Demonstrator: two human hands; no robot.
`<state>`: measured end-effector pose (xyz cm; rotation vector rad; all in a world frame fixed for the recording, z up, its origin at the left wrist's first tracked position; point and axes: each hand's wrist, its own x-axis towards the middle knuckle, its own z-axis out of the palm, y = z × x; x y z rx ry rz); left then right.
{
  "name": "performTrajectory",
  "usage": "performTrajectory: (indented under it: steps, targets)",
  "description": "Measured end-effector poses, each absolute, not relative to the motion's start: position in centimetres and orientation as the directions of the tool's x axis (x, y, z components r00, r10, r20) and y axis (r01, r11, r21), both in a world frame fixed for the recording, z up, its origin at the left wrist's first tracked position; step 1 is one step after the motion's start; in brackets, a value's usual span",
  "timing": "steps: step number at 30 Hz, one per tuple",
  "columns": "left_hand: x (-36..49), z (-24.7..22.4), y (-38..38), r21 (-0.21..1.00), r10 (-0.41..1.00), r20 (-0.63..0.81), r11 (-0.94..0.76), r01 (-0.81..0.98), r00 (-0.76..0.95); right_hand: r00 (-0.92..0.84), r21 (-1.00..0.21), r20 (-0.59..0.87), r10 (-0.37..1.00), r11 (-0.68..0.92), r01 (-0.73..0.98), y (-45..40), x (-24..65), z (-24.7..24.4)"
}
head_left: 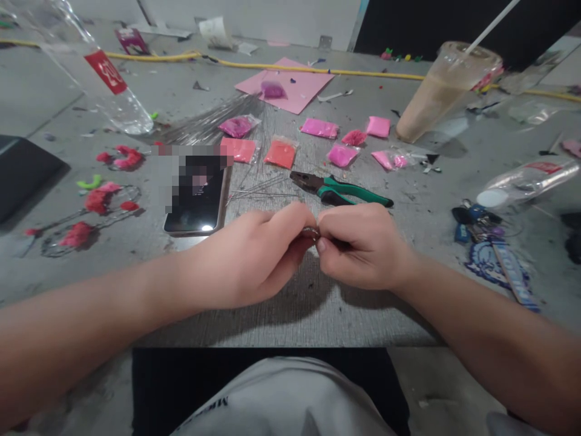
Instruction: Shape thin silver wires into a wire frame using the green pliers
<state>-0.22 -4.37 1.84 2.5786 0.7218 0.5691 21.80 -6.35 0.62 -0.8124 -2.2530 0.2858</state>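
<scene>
Left hand (245, 257) and right hand (361, 245) meet above the near part of the desk (272, 330), fingers curled, both pinching a small dark, shiny piece (310, 232) between them. That piece sits right where the fingertips come together, mostly hidden by the fingers, so its full shape cannot be told. Just beyond the hands lie pliers (336, 189) with green and black handles, their jaws pointing left, and beside the jaws are a few loose thin wires (261, 192). A phone (195, 200) lies near the left hand, on its far side. Farther back, small pink and red packets (280, 152) are spread in loose rows, with a bundle of fine wires (200, 124) to their left and a pink sheet (297, 85) behind. Red pieces on looped wire (76, 235) lie at the left. Toward the right, a lidded drink cup (431, 94) with a straw stands beyond a bunch of keys and charms (497, 263) and a clear bottle (531, 181) on its side.
</scene>
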Motion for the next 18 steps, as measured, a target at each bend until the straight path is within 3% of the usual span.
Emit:
performTrajectory:
  steps: [10,18]
  targets:
    - [-0.3,1.8,-5.1,0.411,0.501,0.306,-0.837,0.363,0.81,-0.539,-0.407,0.582,0.609,0.792,0.455,-6.8,21.3,0.5]
    - [0.1,2.4,-5.5,0.321,0.425,0.371,-0.893,0.315,0.826,-0.497,-0.34,0.606,0.62,0.768,0.543,-7.5,21.0,0.8]
